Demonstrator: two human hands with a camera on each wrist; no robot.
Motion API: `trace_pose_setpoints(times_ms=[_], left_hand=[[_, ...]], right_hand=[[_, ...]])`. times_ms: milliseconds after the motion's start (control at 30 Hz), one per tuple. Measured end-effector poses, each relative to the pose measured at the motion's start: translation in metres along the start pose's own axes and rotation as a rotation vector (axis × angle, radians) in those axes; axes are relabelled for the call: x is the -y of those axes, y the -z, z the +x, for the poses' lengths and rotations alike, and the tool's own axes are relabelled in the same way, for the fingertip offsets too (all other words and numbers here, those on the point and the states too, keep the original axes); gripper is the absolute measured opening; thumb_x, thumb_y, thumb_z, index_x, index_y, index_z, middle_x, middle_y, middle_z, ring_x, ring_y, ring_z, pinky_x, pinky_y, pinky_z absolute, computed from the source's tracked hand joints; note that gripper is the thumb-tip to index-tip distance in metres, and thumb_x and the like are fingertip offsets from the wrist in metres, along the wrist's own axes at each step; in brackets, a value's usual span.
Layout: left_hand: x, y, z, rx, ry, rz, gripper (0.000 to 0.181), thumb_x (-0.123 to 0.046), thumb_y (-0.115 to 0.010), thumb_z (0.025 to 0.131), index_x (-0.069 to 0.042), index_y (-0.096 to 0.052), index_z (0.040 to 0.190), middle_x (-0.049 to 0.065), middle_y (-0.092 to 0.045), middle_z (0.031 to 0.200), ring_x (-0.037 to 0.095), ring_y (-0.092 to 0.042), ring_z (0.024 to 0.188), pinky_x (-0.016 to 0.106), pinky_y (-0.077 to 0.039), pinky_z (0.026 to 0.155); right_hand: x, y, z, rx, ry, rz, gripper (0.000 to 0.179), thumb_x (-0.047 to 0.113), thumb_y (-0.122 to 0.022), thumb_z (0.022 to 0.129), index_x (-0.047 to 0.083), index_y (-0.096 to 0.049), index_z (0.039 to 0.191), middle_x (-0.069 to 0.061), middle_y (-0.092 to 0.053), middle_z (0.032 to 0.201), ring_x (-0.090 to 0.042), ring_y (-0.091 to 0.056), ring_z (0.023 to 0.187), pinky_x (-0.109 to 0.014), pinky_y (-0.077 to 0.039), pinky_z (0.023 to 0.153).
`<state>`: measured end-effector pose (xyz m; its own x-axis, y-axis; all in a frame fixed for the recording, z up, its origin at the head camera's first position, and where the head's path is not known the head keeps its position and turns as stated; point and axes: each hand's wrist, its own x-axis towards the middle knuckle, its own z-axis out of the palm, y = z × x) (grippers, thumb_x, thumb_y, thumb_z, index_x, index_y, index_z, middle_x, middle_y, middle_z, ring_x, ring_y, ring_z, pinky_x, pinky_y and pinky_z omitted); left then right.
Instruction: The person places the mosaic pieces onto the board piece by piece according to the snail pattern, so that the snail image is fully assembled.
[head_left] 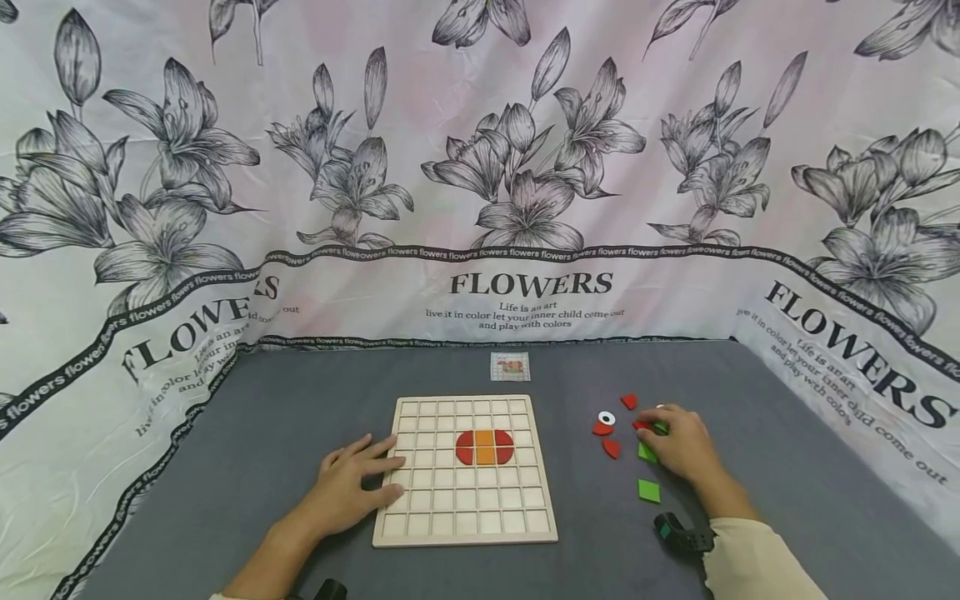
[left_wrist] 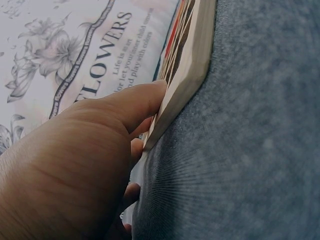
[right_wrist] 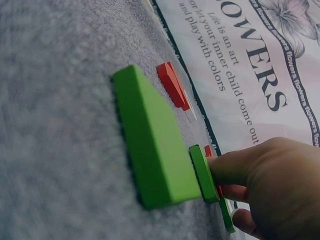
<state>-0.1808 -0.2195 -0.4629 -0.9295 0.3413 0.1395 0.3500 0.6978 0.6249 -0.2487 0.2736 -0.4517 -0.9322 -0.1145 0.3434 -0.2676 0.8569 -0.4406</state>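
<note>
A wooden grid board (head_left: 442, 523) lies on the table, bearing an orange block (head_left: 485, 447) of square tiles between red rounded end pieces (head_left: 504, 447). My left hand (head_left: 345, 490) rests at the board's left edge, fingers spread; in the left wrist view the thumb (left_wrist: 142, 100) touches the wooden rim. To the right of the board, my right hand (head_left: 681, 442) pinches a small red piece (head_left: 640, 425) between thumb and fingertips, among the loose tiles. Green square tiles (head_left: 647, 452) lie under and beside that hand. One green tile (right_wrist: 150, 140) looms large in the right wrist view.
Nearer me lies a separate green square (head_left: 649, 491). Loose red quarter-round pieces (head_left: 611, 449) and a white ring-shaped eye piece (head_left: 606, 418) sit between board and right hand. A small picture card (head_left: 510, 367) lies behind the board. Flower-printed cloth (head_left: 525, 300) encloses the table.
</note>
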Motion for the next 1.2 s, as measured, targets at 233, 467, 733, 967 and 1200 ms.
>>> trace_pose_setpoints(times_ms=[233, 467, 733, 967, 1200], left_hand=[[-0.001, 0.001, 0.000, 0.002, 0.006, 0.002, 0.048, -0.042, -0.069, 0.089, -0.014, -0.066, 0.128, 0.005, -0.042, 0.148, 0.039, -0.023, 0.140, 0.064, -0.006, 0.102], [-0.003, 0.000, -0.001, -0.004, 0.004, 0.006, 0.047, -0.041, -0.069, 0.089, -0.013, -0.067, 0.127, 0.005, -0.043, 0.147, 0.039, -0.023, 0.139, 0.064, -0.006, 0.102], [-0.002, -0.001, 0.000, -0.016, 0.000, 0.015, 0.046, -0.039, -0.071, 0.088, -0.014, -0.067, 0.126, 0.005, -0.043, 0.147, 0.039, -0.024, 0.139, 0.063, -0.007, 0.102], [-0.002, 0.001, -0.001, -0.011, 0.000, 0.034, 0.047, -0.039, -0.071, 0.088, -0.014, -0.067, 0.127, 0.005, -0.043, 0.147, 0.039, -0.024, 0.139, 0.064, -0.008, 0.103], [-0.003, 0.000, 0.000, -0.006, 0.000, 0.022, 0.047, -0.039, -0.071, 0.087, -0.015, -0.067, 0.127, 0.005, -0.042, 0.148, 0.039, -0.023, 0.139, 0.065, -0.007, 0.103]], right_hand=[[-0.001, -0.003, 0.002, -0.012, 0.050, 0.042, 0.022, -0.001, -0.071, 0.081, 0.003, -0.075, 0.102, -0.018, -0.067, 0.106, -0.045, -0.055, 0.104, -0.061, -0.039, 0.087], [0.001, -0.005, 0.001, -0.024, 0.050, -0.004, 0.021, 0.012, -0.076, 0.081, 0.001, -0.074, 0.099, -0.013, -0.064, 0.092, -0.038, -0.053, 0.091, -0.053, -0.041, 0.078], [0.005, -0.005, -0.001, 0.009, 0.022, -0.020, 0.020, 0.012, -0.074, 0.081, 0.004, -0.075, 0.099, -0.018, -0.059, 0.100, -0.039, -0.051, 0.092, -0.055, -0.041, 0.076], [0.006, -0.007, 0.001, -0.005, 0.075, -0.027, 0.024, 0.014, -0.077, 0.080, 0.004, -0.074, 0.101, -0.008, -0.059, 0.089, -0.032, -0.053, 0.085, -0.048, -0.041, 0.069], [0.010, -0.005, -0.001, -0.057, 0.132, 0.010, 0.028, 0.015, -0.079, 0.080, 0.001, -0.073, 0.104, -0.009, -0.061, 0.095, -0.030, -0.051, 0.086, -0.050, -0.040, 0.071]])
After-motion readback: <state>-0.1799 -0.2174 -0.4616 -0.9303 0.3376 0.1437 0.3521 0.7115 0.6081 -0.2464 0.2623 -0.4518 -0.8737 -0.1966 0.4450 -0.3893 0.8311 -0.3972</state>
